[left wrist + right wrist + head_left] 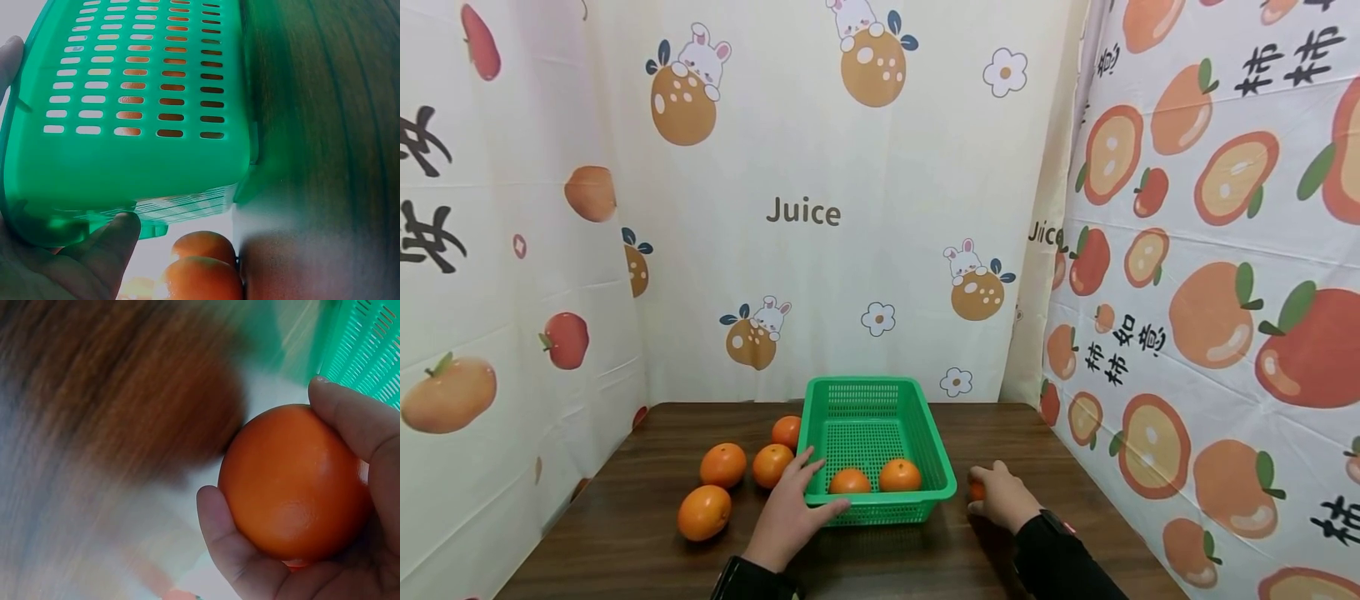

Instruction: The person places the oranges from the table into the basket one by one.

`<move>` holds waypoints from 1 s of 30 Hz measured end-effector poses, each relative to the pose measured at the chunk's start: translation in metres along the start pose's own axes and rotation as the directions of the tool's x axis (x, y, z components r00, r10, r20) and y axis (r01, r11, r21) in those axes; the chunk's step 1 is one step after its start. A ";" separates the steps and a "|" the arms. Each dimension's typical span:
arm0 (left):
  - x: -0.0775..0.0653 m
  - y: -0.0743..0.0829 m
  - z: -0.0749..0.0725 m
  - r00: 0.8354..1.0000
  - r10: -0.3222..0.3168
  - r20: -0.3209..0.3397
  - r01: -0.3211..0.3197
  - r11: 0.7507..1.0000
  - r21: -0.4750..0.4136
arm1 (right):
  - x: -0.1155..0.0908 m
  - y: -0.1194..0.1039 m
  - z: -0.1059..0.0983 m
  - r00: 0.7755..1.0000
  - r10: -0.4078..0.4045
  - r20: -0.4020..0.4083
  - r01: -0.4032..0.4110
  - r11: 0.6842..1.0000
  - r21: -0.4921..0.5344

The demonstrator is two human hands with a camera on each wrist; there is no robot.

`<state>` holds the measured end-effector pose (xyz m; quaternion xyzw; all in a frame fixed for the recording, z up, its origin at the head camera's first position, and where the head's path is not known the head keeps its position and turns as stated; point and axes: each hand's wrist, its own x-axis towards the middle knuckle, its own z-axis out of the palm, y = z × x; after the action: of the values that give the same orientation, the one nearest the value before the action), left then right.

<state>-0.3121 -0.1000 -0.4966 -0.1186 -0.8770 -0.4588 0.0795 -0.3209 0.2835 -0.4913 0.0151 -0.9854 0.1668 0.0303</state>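
My left hand holds the near left corner of a green plastic basket, its thumb and fingers spread along the rim. In the left wrist view a fingertip lies under the rim of the slotted basket wall. Two oranges sit inside at the near end. To the right of the basket, my right hand grips another orange low over the table. In the right wrist view thumb and fingers curl round its sides.
Several loose oranges lie on the brown wooden table left of the basket, the nearest ones close to its side. Printed cloth hangs behind the table, with more cloth along the left and right.
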 end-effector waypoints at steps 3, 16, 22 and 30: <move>0.000 -0.001 0.001 1.000 0.003 0.000 -0.003 1.000 0.002 | 0.000 0.001 0.000 1.000 0.003 0.006 -0.003 1.000 0.005; -0.001 0.002 -0.001 1.000 0.000 -0.002 0.000 1.000 -0.003 | 0.005 -0.004 -0.010 1.000 -0.008 0.006 0.008 1.000 0.020; -0.001 0.002 -0.001 1.000 -0.005 -0.004 0.005 1.000 -0.002 | 0.006 -0.007 -0.015 1.000 0.013 0.013 -0.014 0.999 0.035; -0.001 0.001 0.000 1.000 -0.006 0.008 0.006 1.000 -0.019 | 0.000 -0.017 -0.026 1.000 0.000 -0.002 0.000 0.999 0.046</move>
<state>-0.3107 -0.0999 -0.4965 -0.1187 -0.8733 -0.4668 0.0736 -0.3189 0.2765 -0.4614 0.0155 -0.9813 0.1892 0.0307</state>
